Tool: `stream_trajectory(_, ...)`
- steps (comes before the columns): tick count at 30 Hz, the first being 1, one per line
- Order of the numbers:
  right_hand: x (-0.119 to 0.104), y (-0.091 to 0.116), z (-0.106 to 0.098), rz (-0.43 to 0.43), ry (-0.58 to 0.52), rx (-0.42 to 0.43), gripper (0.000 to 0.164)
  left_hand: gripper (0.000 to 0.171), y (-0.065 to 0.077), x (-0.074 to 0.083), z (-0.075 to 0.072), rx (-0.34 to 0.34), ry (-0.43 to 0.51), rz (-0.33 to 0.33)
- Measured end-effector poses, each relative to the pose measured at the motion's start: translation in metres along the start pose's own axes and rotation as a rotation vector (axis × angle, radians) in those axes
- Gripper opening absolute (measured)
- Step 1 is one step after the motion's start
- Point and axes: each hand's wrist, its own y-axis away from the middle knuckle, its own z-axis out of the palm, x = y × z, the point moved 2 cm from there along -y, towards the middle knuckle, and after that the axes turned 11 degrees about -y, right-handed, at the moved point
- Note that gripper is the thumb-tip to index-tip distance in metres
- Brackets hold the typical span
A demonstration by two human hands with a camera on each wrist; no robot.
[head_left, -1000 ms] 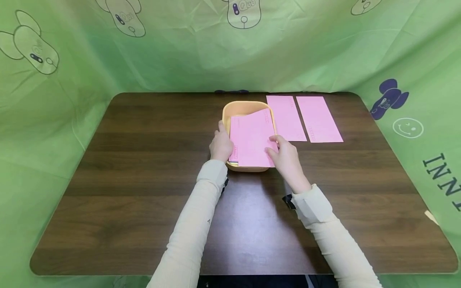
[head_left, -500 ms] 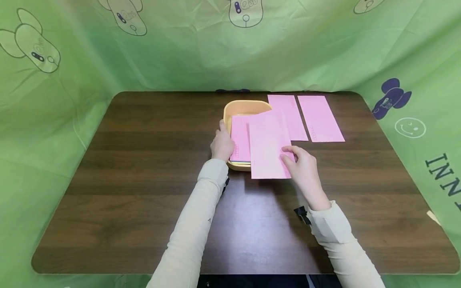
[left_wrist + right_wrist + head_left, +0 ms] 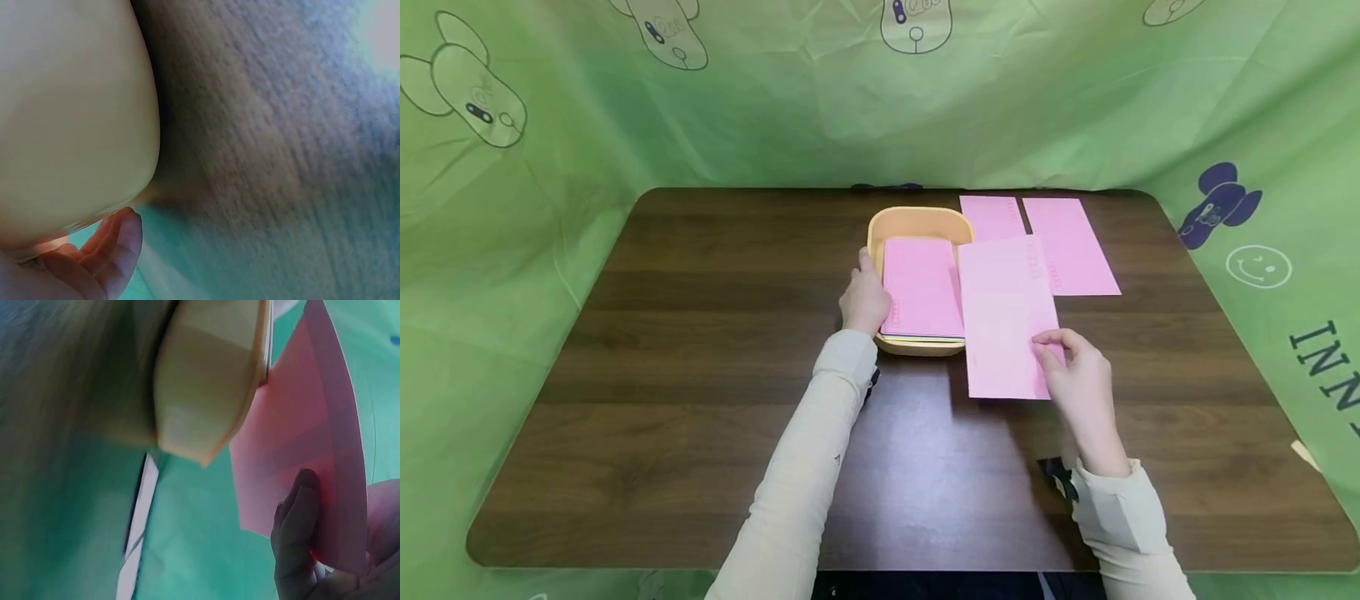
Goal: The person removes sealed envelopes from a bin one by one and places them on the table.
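Observation:
My right hand [image 3: 1081, 387] pinches a pink envelope [image 3: 1006, 321] near its lower right corner. That envelope hangs tilted just right of a pale orange tray [image 3: 917, 220], overlapping the tray's right rim in the head view. Inside the tray lies a stack of envelopes [image 3: 921, 287] with a pink one on top; yellow and dark edges show beneath. My left hand [image 3: 863, 300] holds the tray's left side. The left wrist view shows its curled fingers [image 3: 119, 253] against the tray's wall. Thumb and fingers lie on opposite faces of the envelope [image 3: 300, 419] in the right wrist view.
Two more pink envelopes lie side by side at the back right, the left envelope [image 3: 991, 215] partly covered by the held one and the right envelope [image 3: 1073, 246] beside it. Green printed cloth [image 3: 775, 108] surrounds the brown wooden table [image 3: 685, 433].
My right hand has drawn the top envelope off the stack, to the right and toward me, past the tray's rim. The left hand and the tray have stayed in place.

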Motion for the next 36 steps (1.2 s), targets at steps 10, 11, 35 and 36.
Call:
stream_trajectory(10,0.03,0.002,-0.016,0.17,0.03,0.018,0.021,0.072,-0.003,-0.001,0.0,0.008,-0.019,-0.004)
stream_trajectory(11,0.032,0.002,-0.016,0.167,0.042,0.007,0.021,0.072,-0.004,-0.001,0.0,0.008,-0.02,-0.006)
stream_trajectory(35,0.048,0.002,-0.011,0.266,0.285,-0.499,0.081,0.072,-0.004,0.0,0.002,-0.003,-0.024,-0.016)
stream_trajectory(36,0.048,0.003,-0.01,0.259,0.297,-0.504,0.082,0.073,-0.004,0.0,0.002,-0.004,-0.025,-0.017)
